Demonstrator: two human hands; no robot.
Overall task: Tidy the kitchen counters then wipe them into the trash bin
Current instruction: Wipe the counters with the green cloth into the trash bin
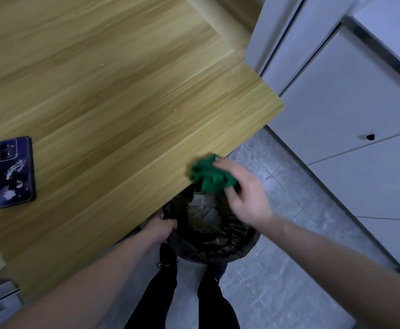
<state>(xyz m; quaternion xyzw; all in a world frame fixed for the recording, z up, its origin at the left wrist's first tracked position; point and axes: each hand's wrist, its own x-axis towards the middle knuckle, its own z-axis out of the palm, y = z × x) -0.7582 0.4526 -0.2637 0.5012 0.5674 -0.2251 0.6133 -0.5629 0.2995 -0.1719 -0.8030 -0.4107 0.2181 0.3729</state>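
Note:
My right hand [244, 193] grips a crumpled green cloth [209, 175] at the front edge of the wooden counter [113, 98], right above the trash bin [218, 241]. The bin is lined with a black bag and sits just under the counter's edge, with crumpled rubbish inside. Its near-left rim is held by my left hand [162, 227], whose fingers curl over the bag. A few small crumbs lie on the counter's middle.
A dark blue phone [14, 172] lies face down at the counter's left side. White cabinet doors [350, 110] stand to the right. Grey tiled floor [289, 281] shows below, and my dark-trousered legs stand beside the bin.

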